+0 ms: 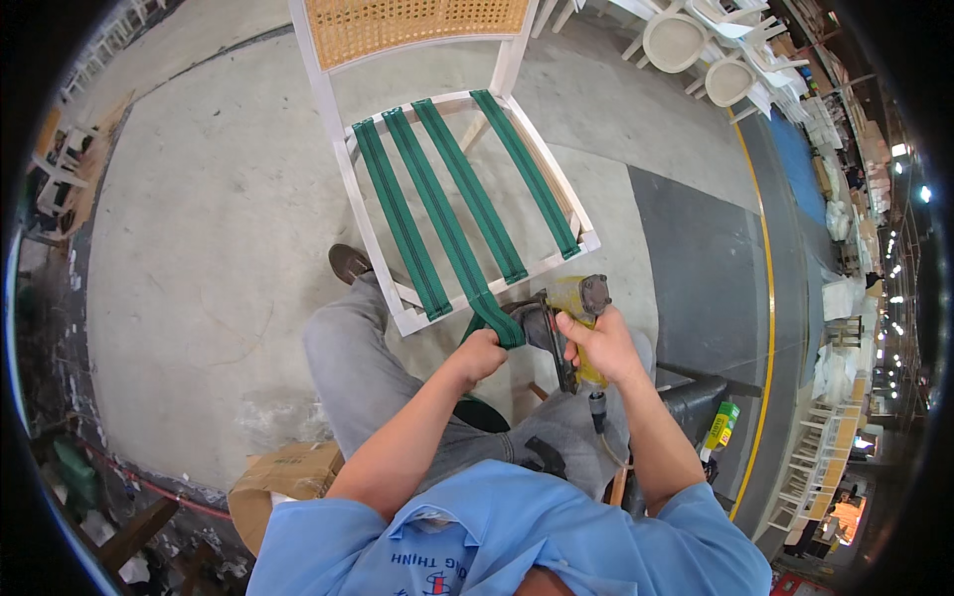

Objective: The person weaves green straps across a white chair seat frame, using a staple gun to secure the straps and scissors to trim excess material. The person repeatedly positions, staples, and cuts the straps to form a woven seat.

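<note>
A pale wooden chair frame [359, 214] stands in front of me, with a woven cane back [417, 30]. Several green webbing straps [397, 219] span its open seat from the back rail to the front rail. One webbing strap [507, 330] runs past the front rail toward me, and my left hand [482, 356] is closed around its loose length. In my right hand [608, 345] is a yellow air staple gun [566, 295], gripped by its handle, just right of the strap and near the front rail. An air hose fitting [597, 405] hangs from its lower end.
A cardboard box [283, 477] sits by my left leg, beside crumpled clear plastic [283, 419]. To my right are a black surface [693, 409] and a green-and-yellow package [722, 425]. White chairs [673, 42] are stacked at the far right. A yellow line [766, 298] crosses the floor.
</note>
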Demonstrator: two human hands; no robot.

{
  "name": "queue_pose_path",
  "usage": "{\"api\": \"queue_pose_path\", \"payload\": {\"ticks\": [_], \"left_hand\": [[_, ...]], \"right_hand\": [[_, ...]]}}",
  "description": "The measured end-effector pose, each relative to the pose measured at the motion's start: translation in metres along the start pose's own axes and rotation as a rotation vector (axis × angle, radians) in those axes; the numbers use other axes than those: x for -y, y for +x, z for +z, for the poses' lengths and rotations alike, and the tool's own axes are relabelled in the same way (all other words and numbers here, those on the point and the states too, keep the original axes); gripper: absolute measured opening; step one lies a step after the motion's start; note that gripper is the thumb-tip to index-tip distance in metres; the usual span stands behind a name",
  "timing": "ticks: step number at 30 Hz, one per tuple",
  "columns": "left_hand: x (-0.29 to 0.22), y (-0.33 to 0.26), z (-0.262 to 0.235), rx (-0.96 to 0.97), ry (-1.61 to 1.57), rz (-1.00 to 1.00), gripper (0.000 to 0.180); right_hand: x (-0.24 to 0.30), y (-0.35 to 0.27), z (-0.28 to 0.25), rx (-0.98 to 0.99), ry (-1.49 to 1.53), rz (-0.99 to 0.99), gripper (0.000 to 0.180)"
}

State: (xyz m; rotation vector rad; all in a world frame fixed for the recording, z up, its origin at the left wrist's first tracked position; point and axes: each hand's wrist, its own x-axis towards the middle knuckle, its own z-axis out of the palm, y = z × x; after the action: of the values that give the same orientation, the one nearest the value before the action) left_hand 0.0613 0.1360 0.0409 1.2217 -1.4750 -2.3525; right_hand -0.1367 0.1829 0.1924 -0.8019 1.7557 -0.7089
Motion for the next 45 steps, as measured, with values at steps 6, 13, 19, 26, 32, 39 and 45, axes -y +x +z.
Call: {"api": "queue_pose_path", "payload": {"ticks": [6, 13, 19, 26, 32, 39, 45], "left_hand": [[-0.053, -0.028, -0.059, -0.231, -0.441, 0.086, 0.036], [-0.086, 0.021, -0.111, -0.266, -0.344, -0.101, 0.036], [-0.079, 0.029, -0.117, -0.247, -0.376, -0.122, 0.037], [-0.080, 0.031, -0.122, -0.239, -0.396, -0.141, 0.035], [-0.082, 0.031, -0.124, -0.234, -0.411, -0.138, 0.031], [-0.081, 0.027, -0.125, -0.222, -0.381, -0.111, 0.034], [-0.062, 0.020, -0.102, -0.427, 0.318, 0.108, 0.045]], "right_hand": [[0.001, 0.013, 0.013, 0.077, -0.001, 0.043, 0.033], [0.010, 0.047, 0.048, 0.163, -0.077, 0.094, 0.040], [0.008, 0.063, 0.065, 0.154, -0.121, 0.097, 0.038], [0.009, 0.063, 0.072, 0.174, -0.170, 0.126, 0.034], [0.009, 0.061, 0.081, 0.181, -0.172, 0.116, 0.034], [0.018, 0.042, 0.056, 0.142, -0.096, 0.086, 0.035], [0.001, -0.056, -0.067, -0.345, 0.164, -0.011, 0.030]]}}
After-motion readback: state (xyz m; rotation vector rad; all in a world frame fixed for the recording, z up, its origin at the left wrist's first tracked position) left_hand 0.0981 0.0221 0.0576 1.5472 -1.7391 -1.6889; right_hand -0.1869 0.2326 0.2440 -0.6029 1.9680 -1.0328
